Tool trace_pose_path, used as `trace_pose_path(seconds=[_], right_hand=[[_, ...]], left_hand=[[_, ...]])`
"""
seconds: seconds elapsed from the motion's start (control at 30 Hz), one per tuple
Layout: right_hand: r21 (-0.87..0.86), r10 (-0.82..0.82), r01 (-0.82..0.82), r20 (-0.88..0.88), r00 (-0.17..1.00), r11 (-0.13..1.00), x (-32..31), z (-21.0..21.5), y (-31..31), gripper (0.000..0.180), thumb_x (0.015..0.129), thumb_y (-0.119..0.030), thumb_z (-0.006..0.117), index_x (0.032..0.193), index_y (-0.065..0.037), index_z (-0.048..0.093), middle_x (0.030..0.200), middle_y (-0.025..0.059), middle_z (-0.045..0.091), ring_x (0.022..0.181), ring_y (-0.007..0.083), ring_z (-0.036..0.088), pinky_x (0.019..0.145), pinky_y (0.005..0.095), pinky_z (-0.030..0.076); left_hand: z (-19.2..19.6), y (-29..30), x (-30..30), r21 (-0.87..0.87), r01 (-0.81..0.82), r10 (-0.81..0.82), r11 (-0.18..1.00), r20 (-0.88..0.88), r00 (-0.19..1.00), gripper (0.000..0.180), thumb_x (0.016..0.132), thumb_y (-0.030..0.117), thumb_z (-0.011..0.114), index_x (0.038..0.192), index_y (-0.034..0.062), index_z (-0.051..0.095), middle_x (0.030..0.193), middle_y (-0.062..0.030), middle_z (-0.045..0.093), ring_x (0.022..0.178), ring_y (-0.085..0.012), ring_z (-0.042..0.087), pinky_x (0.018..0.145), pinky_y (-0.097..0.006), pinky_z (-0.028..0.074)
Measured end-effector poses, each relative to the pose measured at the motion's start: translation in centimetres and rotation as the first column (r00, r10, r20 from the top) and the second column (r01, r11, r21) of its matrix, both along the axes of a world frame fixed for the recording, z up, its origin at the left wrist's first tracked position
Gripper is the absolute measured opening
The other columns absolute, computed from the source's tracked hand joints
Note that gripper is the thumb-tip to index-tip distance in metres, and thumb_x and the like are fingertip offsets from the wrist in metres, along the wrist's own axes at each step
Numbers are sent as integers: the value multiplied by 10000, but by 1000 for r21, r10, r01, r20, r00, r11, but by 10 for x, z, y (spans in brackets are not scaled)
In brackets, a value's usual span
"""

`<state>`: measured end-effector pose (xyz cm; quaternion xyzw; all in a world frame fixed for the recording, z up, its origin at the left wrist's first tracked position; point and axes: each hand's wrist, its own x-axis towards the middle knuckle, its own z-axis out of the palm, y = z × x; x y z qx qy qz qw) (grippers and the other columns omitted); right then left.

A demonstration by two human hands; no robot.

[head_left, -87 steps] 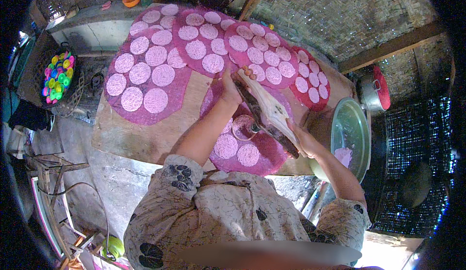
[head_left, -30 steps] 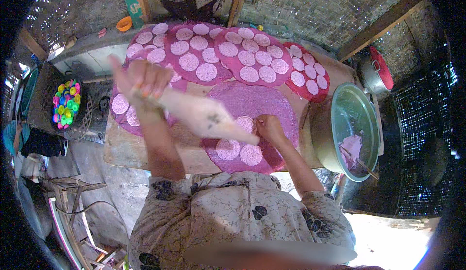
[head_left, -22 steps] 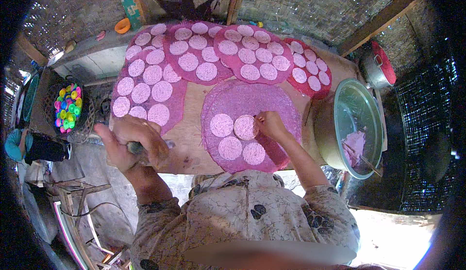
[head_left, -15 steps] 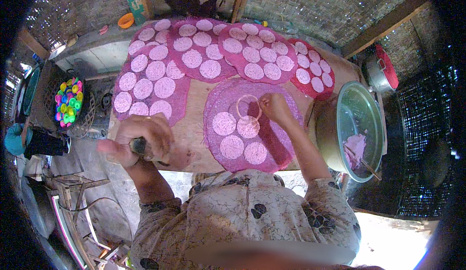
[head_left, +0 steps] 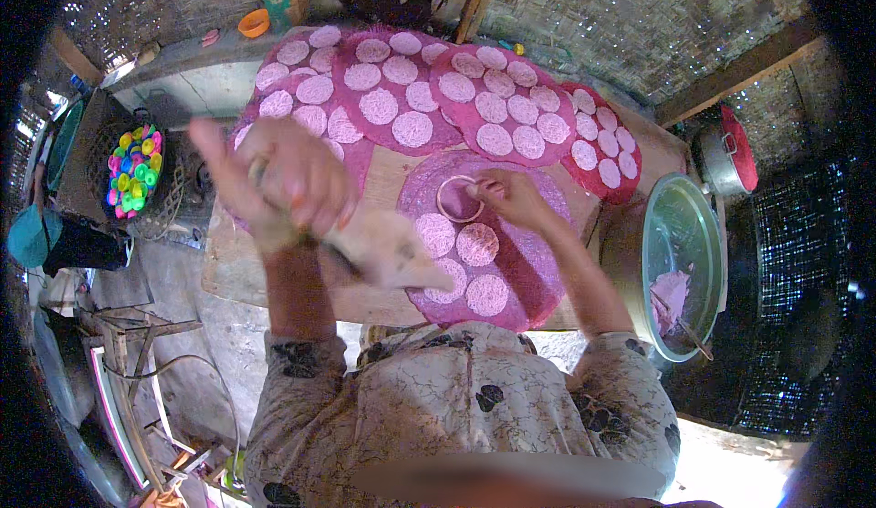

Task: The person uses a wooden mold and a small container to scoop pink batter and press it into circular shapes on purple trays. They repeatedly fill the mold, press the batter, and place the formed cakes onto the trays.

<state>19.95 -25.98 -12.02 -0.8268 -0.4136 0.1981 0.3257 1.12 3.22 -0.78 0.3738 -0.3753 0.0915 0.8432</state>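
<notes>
My right hand pinches the edge of a thin, pale ring. That ring is at a round purple mesh sheet, just beyond two of the pink lacy discs on it. My left hand is raised over the table's left side, smeared by motion, with its fingers curled and thumb out. From it a pale, bag-like thing slants toward the near left disc, partly covering it in view; blur hides its exact kind.
More pink mesh sheets with discs overlap along the wooden table's far side. At right stand a green translucent tub holding pink dough and a metal pot. A basket of colourful cups is at left.
The ring has shifted left, off the disc it overlapped. My left hand has risen and turned, and the pale bag-like thing now stretches out toward the purple mesh. The view has shifted slightly.
</notes>
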Motion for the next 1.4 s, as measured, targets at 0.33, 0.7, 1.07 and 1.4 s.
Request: trace_pose_path(seconds=[0.33, 0.7, 1.07, 1.4], right_hand=[[-71, -49, -28, -872, 488, 997, 22, 77, -35, 679, 970, -660, 338, 1148, -46, 568, 715, 85, 625, 503, 160, 597, 400, 276, 462], [-311, -194, -55, -712, 675, 949, 18, 43, -14, 763, 926, -759, 262, 1047, -85, 598, 590, 18, 498, 444, 113, 467, 375, 269, 350], [-444, -334, 134, -409, 849, 886, 37, 47, -26, 731, 948, -716, 308, 775, -58, 574, 529, 15, 476, 373, 111, 435, 337, 283, 329], [-507, -448, 197, -438, 780, 839, 9, 34, -49, 809, 897, -782, 315, 577, -65, 509, 452, 38, 443, 335, 139, 408, 324, 316, 321]], left_hand=[[-107, -41, 177, -530, -425, 12, 734, -616, 788, 674, 863, 781, 391, 724, 126, 475, 638, -12, 464, 649, -218, 482, 714, -377, 421], [-183, -39, 176, -631, -454, -82, 629, -635, 768, 607, 899, 726, 351, 722, 159, 475, 622, 5, 458, 609, -186, 452, 706, -367, 396], [-190, -59, 207, -692, -429, -171, 581, -618, 767, 545, 950, 605, 325, 665, 156, 447, 575, 3, 430, 566, -191, 439, 636, -382, 395], [-169, -86, 170, -605, -560, -208, 565, -762, 614, 515, 969, 559, 312, 702, 140, 447, 576, -2, 398, 547, -202, 428, 607, -396, 395]])
